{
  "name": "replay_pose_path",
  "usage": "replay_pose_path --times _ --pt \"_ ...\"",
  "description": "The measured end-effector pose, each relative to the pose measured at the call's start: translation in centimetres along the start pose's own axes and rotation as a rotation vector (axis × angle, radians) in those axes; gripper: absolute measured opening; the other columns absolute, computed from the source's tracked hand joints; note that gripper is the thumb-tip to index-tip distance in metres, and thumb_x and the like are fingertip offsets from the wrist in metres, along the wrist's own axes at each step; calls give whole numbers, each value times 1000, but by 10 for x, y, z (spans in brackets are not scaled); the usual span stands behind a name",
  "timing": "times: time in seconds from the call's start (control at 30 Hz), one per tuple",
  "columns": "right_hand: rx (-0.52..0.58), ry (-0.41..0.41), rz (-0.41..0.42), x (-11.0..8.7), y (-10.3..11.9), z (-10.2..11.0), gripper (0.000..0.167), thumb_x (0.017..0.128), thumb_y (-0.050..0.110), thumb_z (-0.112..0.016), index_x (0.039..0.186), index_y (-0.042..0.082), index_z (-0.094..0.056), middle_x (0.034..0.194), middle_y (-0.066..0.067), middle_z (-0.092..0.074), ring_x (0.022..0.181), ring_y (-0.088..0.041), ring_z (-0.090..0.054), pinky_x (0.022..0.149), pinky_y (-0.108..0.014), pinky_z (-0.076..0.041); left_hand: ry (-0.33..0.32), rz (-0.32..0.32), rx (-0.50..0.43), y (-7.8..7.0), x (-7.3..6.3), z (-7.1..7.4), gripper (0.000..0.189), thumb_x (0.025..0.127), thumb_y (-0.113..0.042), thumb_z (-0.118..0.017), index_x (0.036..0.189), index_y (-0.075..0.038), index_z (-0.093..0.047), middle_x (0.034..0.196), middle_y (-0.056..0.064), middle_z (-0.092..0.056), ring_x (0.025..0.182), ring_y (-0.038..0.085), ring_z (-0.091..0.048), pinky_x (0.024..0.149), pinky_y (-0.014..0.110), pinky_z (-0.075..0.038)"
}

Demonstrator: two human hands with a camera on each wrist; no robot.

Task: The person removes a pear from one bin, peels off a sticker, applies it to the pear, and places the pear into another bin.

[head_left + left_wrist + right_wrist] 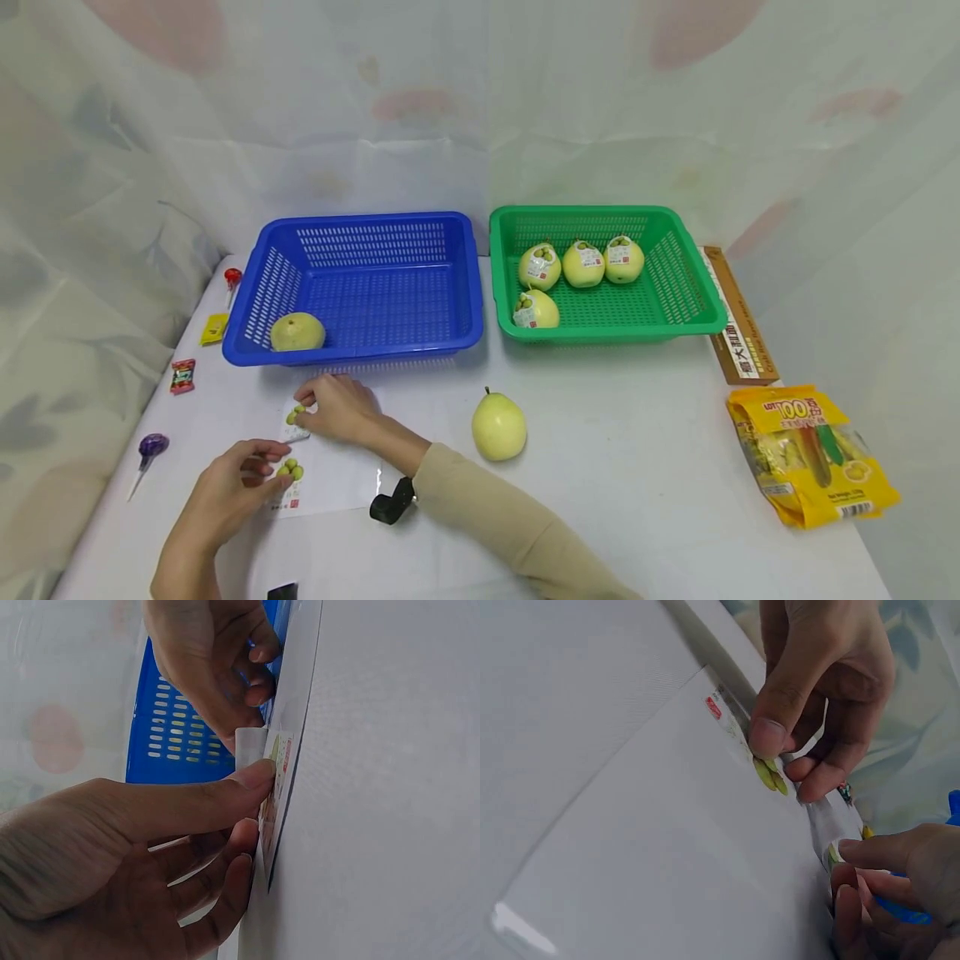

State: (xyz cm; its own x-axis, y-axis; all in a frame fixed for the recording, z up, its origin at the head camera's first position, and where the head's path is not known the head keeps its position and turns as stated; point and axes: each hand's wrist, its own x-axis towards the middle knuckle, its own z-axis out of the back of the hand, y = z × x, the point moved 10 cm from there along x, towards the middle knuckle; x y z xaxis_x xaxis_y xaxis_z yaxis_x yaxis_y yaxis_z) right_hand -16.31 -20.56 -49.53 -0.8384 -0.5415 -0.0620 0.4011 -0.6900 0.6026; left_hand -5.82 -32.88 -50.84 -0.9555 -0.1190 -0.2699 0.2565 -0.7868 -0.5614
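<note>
A white sticker sheet [341, 475] printed with green-fruit labels lies on the table before the blue basket. My left hand [225, 492] pinches its left edge, thumb on top by the lower fruit label [769, 775] and fingers curled at the edge. Farther up, my right hand [341, 404] pinches the upper fruit sticker [296, 423] between thumb and fingers. In the left wrist view a white flap [250, 748] stands up from the sheet between both hands. A bare pear [499, 427] stands on the table right of the right forearm.
The blue basket [390, 354] holds one pale round fruit [297, 332]. Several labelled pears [582, 264] sit in the green basket [615, 333]. Lollipops and small sweets line the left side, including a purple lollipop [153, 446]. At right are a brown box [742, 321] and a yellow candy bag [813, 454].
</note>
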Motion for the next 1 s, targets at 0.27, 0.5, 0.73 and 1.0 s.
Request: replay_pose_path --times 0.27,0.5,0.73,1.0 --pt "88 23 -23 -2 3 0 6 102 35 -76 104 36 -81 88 26 -71 76 10 -55 63 -12 -43 1 22 -1 1 2 0 48 91 -12 -87 133 3 -68 121 22 -72 109 32 -67 86 35 -63" --pt "342 -25 103 -37 17 33 10 109 25 -66 113 18 -73 110 8 -76 92 8 -59 79 -5 -48 -4 48 4 0 2 0 45 91 -11 -87 129 4 -68 119 23 -73 106 33 -68 93 52 -64" --pt "483 22 369 -132 -5 113 21 102 5 -73 122 5 -66 120 -10 -75 105 -8 -70 87 -12 -62 -83 -63 67 -34 -3 1 38 91 -9 -86 125 -1 -72 116 18 -73 101 29 -67 79 37 -59" --pt "465 -151 291 -185 -122 174 32 97 -1 -78 126 7 -65 122 -11 -71 104 -18 -70 96 -29 -65 -175 -629 -129 -162 -22 -29 37 88 -2 -88 122 -12 -76 116 3 -78 97 20 -74 86 35 -65"
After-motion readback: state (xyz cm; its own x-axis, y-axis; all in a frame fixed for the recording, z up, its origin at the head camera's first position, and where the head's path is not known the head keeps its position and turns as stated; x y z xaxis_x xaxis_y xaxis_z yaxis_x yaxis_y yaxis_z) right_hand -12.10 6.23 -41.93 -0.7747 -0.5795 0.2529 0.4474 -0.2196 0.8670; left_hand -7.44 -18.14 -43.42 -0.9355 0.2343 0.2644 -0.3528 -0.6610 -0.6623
